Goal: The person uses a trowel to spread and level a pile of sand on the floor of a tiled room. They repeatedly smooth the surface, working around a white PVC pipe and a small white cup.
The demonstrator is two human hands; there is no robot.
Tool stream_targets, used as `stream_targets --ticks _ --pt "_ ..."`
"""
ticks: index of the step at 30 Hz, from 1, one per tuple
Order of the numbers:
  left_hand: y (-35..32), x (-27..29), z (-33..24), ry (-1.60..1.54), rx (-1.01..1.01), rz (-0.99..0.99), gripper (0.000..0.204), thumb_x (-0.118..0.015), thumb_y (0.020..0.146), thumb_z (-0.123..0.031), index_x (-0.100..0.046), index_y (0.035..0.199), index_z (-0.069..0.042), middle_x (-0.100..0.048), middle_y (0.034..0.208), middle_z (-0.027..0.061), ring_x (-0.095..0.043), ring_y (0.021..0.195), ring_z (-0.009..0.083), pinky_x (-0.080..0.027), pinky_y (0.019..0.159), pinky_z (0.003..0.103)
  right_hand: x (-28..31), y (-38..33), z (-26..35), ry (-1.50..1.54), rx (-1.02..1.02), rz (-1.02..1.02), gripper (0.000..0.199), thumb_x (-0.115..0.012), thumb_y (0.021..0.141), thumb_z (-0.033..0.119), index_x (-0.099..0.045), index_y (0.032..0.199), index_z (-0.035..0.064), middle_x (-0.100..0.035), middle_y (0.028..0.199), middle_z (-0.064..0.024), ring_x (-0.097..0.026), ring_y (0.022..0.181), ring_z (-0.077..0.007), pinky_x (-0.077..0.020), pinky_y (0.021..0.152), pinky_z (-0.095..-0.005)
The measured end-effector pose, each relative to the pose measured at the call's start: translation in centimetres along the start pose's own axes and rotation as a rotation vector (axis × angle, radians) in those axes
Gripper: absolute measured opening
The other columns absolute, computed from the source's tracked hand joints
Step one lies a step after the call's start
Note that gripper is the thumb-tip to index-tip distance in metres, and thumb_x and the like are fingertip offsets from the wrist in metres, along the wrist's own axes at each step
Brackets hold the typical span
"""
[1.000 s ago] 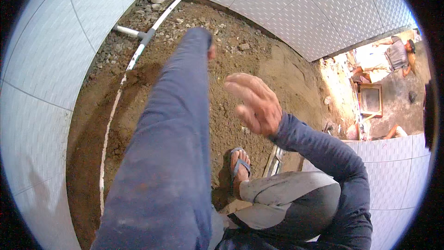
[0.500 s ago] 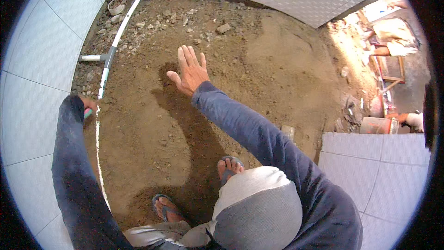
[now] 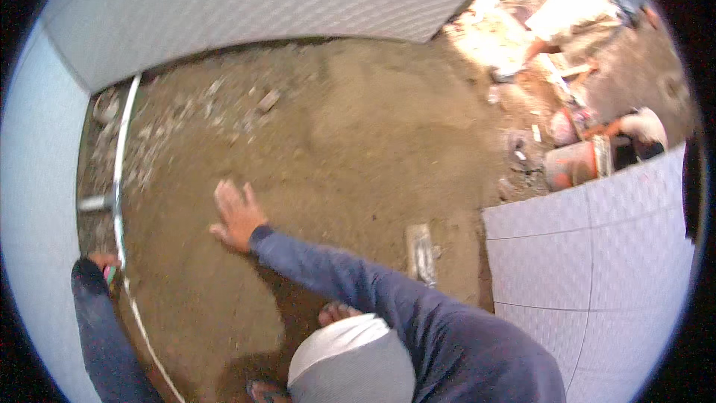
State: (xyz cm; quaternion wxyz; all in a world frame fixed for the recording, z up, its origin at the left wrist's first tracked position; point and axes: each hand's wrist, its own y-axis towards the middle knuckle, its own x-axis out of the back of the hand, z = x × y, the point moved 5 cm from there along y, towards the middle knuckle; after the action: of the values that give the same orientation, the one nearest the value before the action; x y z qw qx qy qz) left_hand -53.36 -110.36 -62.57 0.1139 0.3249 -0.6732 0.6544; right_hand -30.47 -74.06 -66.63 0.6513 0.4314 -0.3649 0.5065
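Note:
My right hand (image 3: 240, 215) is stretched out palm down over the brown soil (image 3: 313, 142), with its fingers spread and nothing in them. Whether it touches the ground I cannot tell. At the left wall, my left hand (image 3: 104, 260) is closed around a small pink-and-green thing (image 3: 110, 275), mostly hidden by the fingers. It sits beside the lower end of a white pipe (image 3: 125, 134) lying along the wall. A grey tee joint (image 3: 113, 203) with a short side branch is on this pipe. From near my left hand, a thin white line like a string (image 3: 145, 332) runs toward me.
Tiled walls (image 3: 261, 0) stand at the left and back. A loose stone (image 3: 268, 101) and rubble lie toward the back. A pale trowel-like tool (image 3: 421, 254) lies right of my right arm. Light tiles (image 3: 537, 254) edge the soil. Beyond are a bucket (image 3: 574, 164) and another person (image 3: 574, 15).
The whole view has swung, so both hands now appear farther left and lower. My right hand stays spread over the soil; my left hand is still closed beside the pipe.

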Motion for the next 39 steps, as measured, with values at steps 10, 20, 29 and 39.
stream_targets --ticks 10,20,29,39 --pt "2.6 -2.2 -5.7 0.012 0.022 0.04 0.036 -0.079 0.067 -0.029 -0.067 0.092 -0.008 -0.061 0.068 0.0077 -0.059 0.065 0.0242 -0.052 0.061 0.038 3.4 -5.1 -0.3 -0.014 0.009 0.172 0.083 -0.042 0.093 0.053 -0.018 0.146 -0.0062 -0.02 0.152 -0.0226 -0.017 0.143 -0.0366 -0.0113 0.114 -0.0566" --pt "3.3 0.4 -1.0 0.005 -0.058 0.016 0.037 -0.079 0.065 -0.031 -0.067 0.092 -0.008 -0.061 0.071 0.0079 -0.059 0.067 0.0243 -0.051 0.063 0.039 3.3 -5.3 0.0 -0.187 0.021 0.233 0.082 -0.033 0.095 0.058 -0.018 0.147 -0.0041 -0.02 0.153 -0.0213 -0.015 0.143 -0.0354 -0.0125 0.114 -0.0554" --pt "4.7 1.3 5.3 0.058 -0.101 0.016 0.038 -0.08 0.064 -0.032 -0.067 0.091 -0.009 -0.062 0.074 0.008 -0.059 0.069 0.0245 -0.051 0.065 0.04 5.8 -11.1 -1.8 -0.055 -0.087 0.047 0.071 -0.041 0.095 0.051 -0.028 0.144 0.0014 -0.033 0.147 -0.0204 -0.027 0.139 -0.0342 -0.0177 0.112 -0.0551" --pt "3.6 3.2 0.4 0.144 -0.172 0.013 0.039 -0.08 0.063 -0.033 -0.067 0.091 -0.01 -0.062 0.077 0.0081 -0.059 0.071 0.0246 -0.051 0.067 0.041 14.7 -22.6 -7.8 -0.165 -0.414 -0.042 0.062 -0.049 0.095 0.046 -0.038 0.14 0.0048 -0.041 0.142 -0.0175 -0.033 0.136 -0.0339 -0.0222 0.111 -0.0533"
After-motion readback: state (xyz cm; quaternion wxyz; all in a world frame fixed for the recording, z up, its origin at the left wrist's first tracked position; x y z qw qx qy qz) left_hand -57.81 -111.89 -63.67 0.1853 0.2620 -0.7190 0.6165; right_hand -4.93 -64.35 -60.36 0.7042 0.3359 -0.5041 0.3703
